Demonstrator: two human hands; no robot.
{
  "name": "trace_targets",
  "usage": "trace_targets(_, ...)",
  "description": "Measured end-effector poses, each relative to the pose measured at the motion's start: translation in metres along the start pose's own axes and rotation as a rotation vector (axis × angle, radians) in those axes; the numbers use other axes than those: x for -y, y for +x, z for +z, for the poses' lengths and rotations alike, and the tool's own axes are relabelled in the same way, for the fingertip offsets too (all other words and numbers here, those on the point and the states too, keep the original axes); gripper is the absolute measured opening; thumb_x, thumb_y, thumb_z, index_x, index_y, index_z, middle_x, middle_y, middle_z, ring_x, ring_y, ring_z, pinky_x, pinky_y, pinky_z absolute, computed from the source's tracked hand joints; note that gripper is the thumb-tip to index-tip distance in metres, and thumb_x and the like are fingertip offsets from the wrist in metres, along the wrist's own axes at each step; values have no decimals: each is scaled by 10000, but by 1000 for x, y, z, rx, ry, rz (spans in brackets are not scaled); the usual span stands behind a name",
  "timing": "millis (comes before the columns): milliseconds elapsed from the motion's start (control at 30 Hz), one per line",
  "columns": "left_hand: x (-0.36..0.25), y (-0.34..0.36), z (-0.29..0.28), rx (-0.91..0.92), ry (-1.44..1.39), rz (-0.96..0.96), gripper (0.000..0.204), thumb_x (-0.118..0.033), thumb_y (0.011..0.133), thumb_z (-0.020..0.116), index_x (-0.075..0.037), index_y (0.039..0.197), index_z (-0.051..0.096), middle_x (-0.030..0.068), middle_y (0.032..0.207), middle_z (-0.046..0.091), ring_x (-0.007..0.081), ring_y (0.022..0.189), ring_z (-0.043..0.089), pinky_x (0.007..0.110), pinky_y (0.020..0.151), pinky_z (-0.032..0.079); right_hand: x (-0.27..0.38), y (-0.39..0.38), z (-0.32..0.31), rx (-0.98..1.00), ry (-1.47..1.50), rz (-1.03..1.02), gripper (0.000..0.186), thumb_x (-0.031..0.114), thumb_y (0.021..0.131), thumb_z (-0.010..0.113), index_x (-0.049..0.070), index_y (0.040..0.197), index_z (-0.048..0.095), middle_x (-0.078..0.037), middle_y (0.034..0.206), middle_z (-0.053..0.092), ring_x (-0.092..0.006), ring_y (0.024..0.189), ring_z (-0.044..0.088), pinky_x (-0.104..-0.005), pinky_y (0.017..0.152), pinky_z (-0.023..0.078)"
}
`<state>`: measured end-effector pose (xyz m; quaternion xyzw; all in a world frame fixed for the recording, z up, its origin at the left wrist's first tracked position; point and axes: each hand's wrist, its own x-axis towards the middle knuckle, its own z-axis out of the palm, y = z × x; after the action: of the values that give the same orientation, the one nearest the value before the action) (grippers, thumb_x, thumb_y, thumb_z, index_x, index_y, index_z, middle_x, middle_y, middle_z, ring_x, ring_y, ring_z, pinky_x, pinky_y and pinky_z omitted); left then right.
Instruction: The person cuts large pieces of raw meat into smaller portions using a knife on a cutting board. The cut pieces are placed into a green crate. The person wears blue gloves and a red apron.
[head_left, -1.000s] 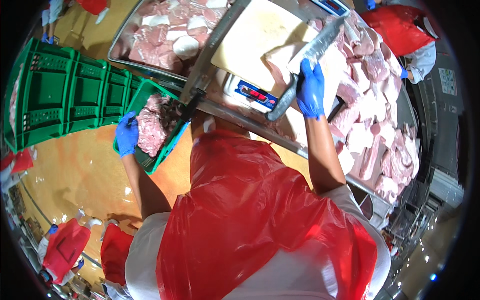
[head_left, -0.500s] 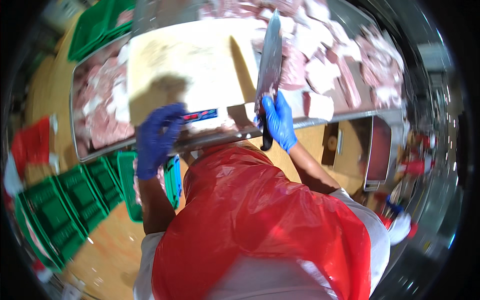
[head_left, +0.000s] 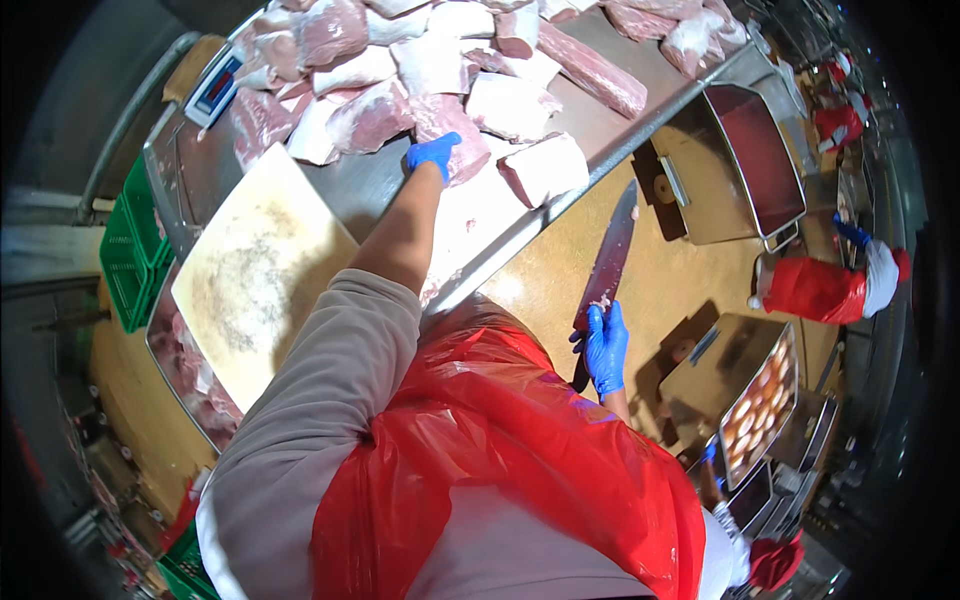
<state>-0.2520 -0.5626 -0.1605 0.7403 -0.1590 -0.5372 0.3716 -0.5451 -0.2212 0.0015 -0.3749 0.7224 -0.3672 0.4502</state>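
Note:
My left hand [head_left: 433, 157], in a blue glove, reaches across the metal table and grips the near end of a pink slab of meat [head_left: 452, 118] at the front of a pile. Its fingers are partly hidden against the meat. In my blue-gloved right hand [head_left: 605, 352] is a large knife [head_left: 612, 245], held past the table's edge above the floor, blade pointing away from me. Small scraps cling to the blade. Another thick chunk of meat [head_left: 548, 168] with a white fat layer lies to the right of my left hand.
A white cutting board [head_left: 255, 270] lies at the left, beside a tray of meat trimmings [head_left: 185, 355]. A scale display [head_left: 213, 92] stands far left, near green crates [head_left: 135, 250]. Metal carts [head_left: 722, 165] and people in red aprons [head_left: 815, 290] are at the right.
My view has turned to the right. My left hand has gone from beside the cutting board to the meat pile. My right hand has carried the knife from over the table to beyond its edge.

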Motion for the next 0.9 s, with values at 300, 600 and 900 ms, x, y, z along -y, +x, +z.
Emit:
trace_targets(300,24,-10,10,588,-583,-201,337,-209,749,727,-48,1035,654,114,959,674,292,822,673,439,737,562,33,72,0,126,14,-113,224,239,1061,515,19,1105,527,-79,760,627,-157,572,642,-289,452,486)
trace_targets(600,-49,-186,-92,683,-835,-23,368,-189,903,603,-66,1250,605,118,1181,672,278,999,672,443,923,550,92,104,50,305,17,-298,215,237,1062,511,29,1110,538,-73,785,637,-149,610,653,-271,473,502)
trace_targets(900,-55,-289,-390,-33,197,464,310,-250,796,711,-5,985,693,63,870,682,157,818,666,296,754,548,82,88,95,546,-54,-288,248,257,1062,521,34,1168,530,-72,791,623,-148,605,644,-265,465,489)
